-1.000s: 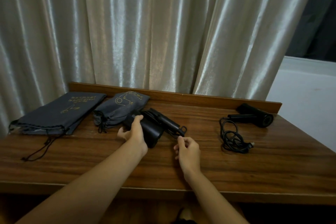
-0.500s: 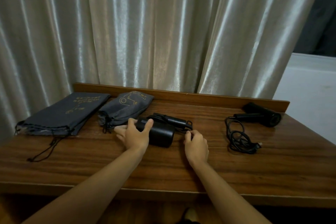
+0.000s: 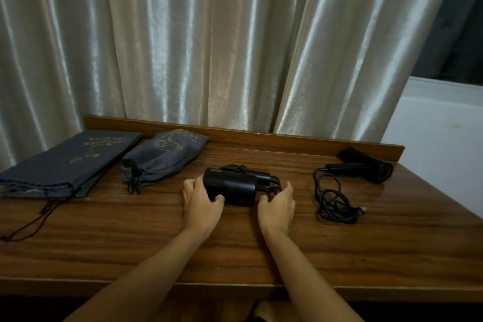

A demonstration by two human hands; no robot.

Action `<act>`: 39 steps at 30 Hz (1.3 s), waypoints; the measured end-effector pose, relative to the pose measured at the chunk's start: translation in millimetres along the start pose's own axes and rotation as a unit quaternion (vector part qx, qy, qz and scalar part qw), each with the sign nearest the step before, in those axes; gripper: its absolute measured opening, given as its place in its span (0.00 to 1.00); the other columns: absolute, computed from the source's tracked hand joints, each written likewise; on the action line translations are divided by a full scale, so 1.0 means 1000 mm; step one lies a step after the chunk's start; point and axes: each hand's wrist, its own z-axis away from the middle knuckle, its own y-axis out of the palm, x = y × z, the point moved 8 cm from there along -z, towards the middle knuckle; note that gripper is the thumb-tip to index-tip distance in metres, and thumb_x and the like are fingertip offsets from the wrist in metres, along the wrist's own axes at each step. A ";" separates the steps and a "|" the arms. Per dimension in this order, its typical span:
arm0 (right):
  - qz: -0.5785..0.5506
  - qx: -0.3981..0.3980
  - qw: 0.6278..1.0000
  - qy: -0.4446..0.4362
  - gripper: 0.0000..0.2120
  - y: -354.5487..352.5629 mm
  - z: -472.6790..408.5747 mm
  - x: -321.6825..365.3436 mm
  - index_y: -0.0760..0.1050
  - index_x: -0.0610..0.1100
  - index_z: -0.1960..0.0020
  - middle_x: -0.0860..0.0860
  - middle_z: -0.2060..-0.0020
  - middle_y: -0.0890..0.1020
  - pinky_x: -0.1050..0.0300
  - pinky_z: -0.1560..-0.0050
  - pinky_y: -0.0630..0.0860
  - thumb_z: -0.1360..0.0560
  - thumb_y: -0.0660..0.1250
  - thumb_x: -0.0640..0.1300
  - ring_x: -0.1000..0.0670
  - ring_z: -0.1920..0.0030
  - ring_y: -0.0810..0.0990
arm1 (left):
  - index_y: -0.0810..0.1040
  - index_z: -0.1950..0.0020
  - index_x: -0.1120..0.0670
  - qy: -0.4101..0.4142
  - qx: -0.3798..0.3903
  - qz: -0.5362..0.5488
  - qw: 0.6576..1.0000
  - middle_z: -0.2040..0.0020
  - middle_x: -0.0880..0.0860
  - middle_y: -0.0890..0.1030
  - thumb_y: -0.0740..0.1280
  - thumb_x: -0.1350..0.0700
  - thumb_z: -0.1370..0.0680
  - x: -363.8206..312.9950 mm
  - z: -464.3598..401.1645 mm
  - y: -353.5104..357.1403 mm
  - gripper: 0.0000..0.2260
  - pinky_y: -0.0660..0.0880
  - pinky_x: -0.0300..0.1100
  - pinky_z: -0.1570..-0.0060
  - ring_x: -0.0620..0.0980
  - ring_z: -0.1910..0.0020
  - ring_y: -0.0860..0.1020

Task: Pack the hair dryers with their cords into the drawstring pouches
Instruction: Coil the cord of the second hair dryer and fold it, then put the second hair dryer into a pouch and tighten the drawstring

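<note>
A black hair dryer [image 3: 232, 187] lies on its side at the middle of the wooden table [image 3: 156, 243], its folded handle and cord behind it. My left hand [image 3: 202, 201] grips the barrel's left end, thumb under it. My right hand [image 3: 277, 202] curls round the cord and handle end at the dryer's right. A filled grey drawstring pouch [image 3: 163, 158] lies left of the dryer, tied shut. A flat empty pouch [image 3: 65, 162] lies at the far left. A second black hair dryer [image 3: 366, 166] sits at the back right with its loose cord [image 3: 334, 198] coiled in front.
A raised wooden lip [image 3: 261, 136] runs along the table's back edge under a pale curtain [image 3: 209, 42]. The flat pouch's drawstring [image 3: 28, 222] trails toward the front left. A white sill [image 3: 444, 123] stands to the right of the table.
The dryer has been turned from a diagonal lie to sideways and laid flat. My left hand slid to its left end; my right hand moved from the plug to the cord end.
</note>
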 end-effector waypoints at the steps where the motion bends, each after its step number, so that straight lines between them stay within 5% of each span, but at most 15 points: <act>1: 0.001 -0.023 1.000 0.009 0.36 -0.004 0.000 -0.002 0.55 0.43 0.22 0.45 0.32 0.72 0.45 0.29 0.67 0.25 0.69 0.38 0.45 0.30 0.67 | 0.68 0.32 0.53 0.009 0.001 -0.003 1.000 0.38 0.50 0.65 0.71 0.61 0.27 0.000 0.001 0.000 0.25 0.62 0.38 0.39 0.49 0.35 0.65; 11: -0.007 -0.126 0.992 0.027 0.40 -0.028 0.012 -0.003 0.52 0.41 0.22 0.41 0.26 0.62 0.41 0.30 0.62 0.28 0.69 0.35 0.42 0.27 0.62 | 0.62 0.28 0.55 0.002 -0.032 -0.065 0.997 0.34 0.53 0.67 0.78 0.56 0.32 -0.006 0.006 -0.001 0.38 0.67 0.43 0.34 0.51 0.32 0.66; 16: -0.059 -0.134 0.989 0.034 0.42 -0.027 0.012 -0.007 0.52 0.43 0.22 0.42 0.26 0.62 0.41 0.29 0.62 0.29 0.70 0.33 0.42 0.27 0.64 | 0.60 0.25 0.57 -0.005 -0.027 -0.058 0.998 0.30 0.54 0.65 0.75 0.61 0.30 -0.002 0.008 -0.006 0.38 0.64 0.44 0.30 0.52 0.29 0.63; 23: -0.048 -0.133 0.989 0.032 0.29 -0.029 0.010 -0.009 0.64 0.40 0.29 0.42 0.33 0.71 0.45 0.31 0.66 0.28 0.69 0.34 0.43 0.32 0.70 | 0.70 0.36 0.54 0.011 -0.024 -0.039 0.999 0.39 0.51 0.70 0.71 0.59 0.27 -0.004 0.005 -0.004 0.22 0.69 0.41 0.38 0.50 0.37 0.68; 27: 0.074 -0.097 0.987 -0.109 0.23 -0.024 0.025 0.026 0.69 0.41 0.33 0.46 0.40 0.75 0.49 0.36 0.70 0.27 0.68 0.36 0.47 0.38 0.74 | 0.73 0.38 0.53 0.004 -0.026 0.010 1.000 0.43 0.49 0.73 0.70 0.59 0.27 -0.001 0.005 -0.008 0.18 0.70 0.40 0.41 0.48 0.41 0.71; 32: 0.166 -0.063 0.930 -0.321 0.14 -0.015 0.066 0.066 0.77 0.42 0.42 0.47 0.48 0.78 0.48 0.45 0.75 0.27 0.69 0.36 0.47 0.47 0.77 | 0.76 0.39 0.54 -0.057 0.013 0.130 0.990 0.45 0.50 0.80 0.67 0.65 0.24 0.008 0.009 -0.020 0.15 0.76 0.39 0.44 0.46 0.46 0.78; 39: 0.205 0.015 0.850 -0.485 0.07 0.027 0.119 0.099 0.77 0.46 0.49 0.52 0.56 0.78 0.53 0.51 0.76 0.27 0.70 0.42 0.51 0.55 0.77 | 0.77 0.44 0.52 0.092 -0.005 -0.088 0.992 0.52 0.48 0.78 0.64 0.59 0.21 0.027 0.008 -0.136 0.07 0.77 0.44 0.48 0.45 0.52 0.76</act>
